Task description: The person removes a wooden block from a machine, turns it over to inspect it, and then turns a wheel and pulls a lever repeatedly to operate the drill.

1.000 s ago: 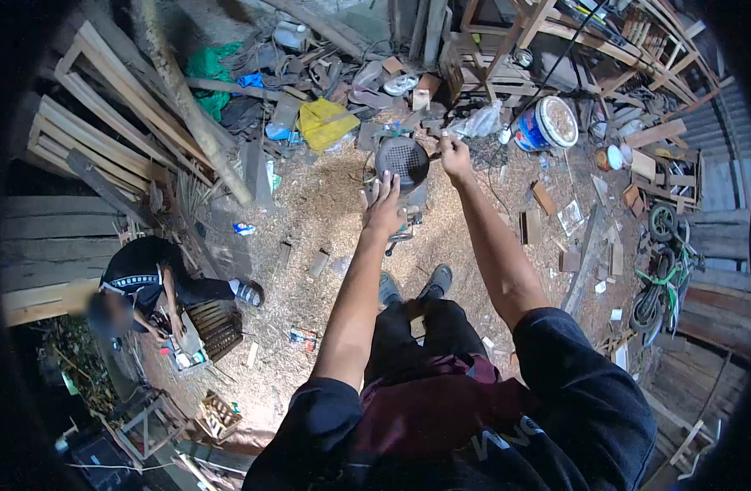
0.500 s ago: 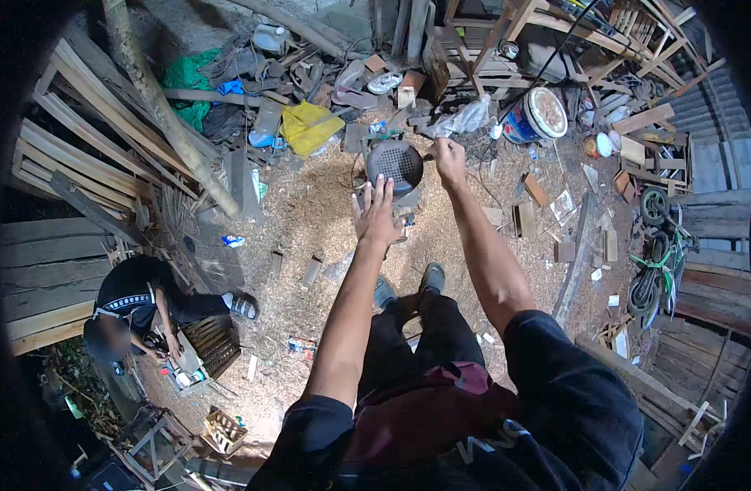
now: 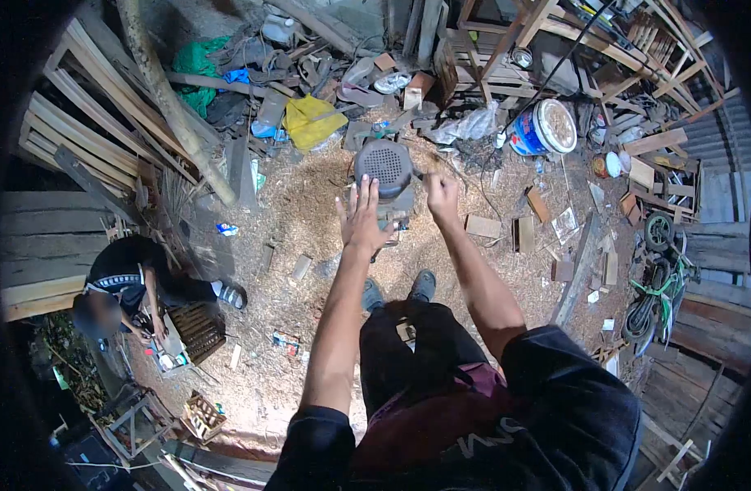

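Observation:
A dark round engine housing (image 3: 384, 164) with a grid of holes in its top stands in front of me on the floor. My left hand (image 3: 363, 219) is open, its spread fingers reaching over the near edge of the housing. To the right of it, my right hand (image 3: 442, 196) is closed in a fist. A short dark handle (image 3: 419, 175) appears between the housing and this fist; most of it is hidden by the fingers. Lower metal parts of the engine show partly below the housing.
Sawdust covers the floor (image 3: 302, 204), with wood offcuts (image 3: 523, 234) at right. A paint bucket (image 3: 554, 128) and yellow sack (image 3: 312, 123) lie beyond. Another person (image 3: 134, 282) crouches at left by a toolbox (image 3: 173, 352). A green motorbike (image 3: 658, 274) stands at far right.
My right fist has come back toward my body beside the housing, still closed. My left hand stays at the near edge. The view has shifted slightly.

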`<action>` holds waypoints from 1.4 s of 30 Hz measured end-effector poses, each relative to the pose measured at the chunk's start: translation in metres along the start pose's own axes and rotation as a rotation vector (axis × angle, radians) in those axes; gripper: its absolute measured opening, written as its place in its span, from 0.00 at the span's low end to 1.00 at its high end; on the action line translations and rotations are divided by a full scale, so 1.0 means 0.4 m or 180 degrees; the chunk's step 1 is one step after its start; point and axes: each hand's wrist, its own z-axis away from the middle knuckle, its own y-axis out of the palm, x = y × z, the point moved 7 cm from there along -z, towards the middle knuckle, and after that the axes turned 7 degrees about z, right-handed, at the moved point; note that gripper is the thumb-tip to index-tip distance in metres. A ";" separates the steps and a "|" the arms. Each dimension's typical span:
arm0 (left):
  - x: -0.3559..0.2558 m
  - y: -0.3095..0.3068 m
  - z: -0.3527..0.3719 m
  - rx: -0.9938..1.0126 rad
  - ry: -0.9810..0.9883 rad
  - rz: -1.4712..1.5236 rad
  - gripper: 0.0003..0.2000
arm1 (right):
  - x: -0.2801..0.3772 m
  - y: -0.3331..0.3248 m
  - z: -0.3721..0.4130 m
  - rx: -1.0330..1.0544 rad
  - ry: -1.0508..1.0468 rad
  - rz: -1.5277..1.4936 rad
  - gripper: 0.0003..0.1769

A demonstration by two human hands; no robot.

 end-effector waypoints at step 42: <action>0.187 0.460 0.037 -0.2884 0.1591 0.2066 0.25 | -0.025 0.034 0.011 0.0168 -0.2027 -0.1747 0.22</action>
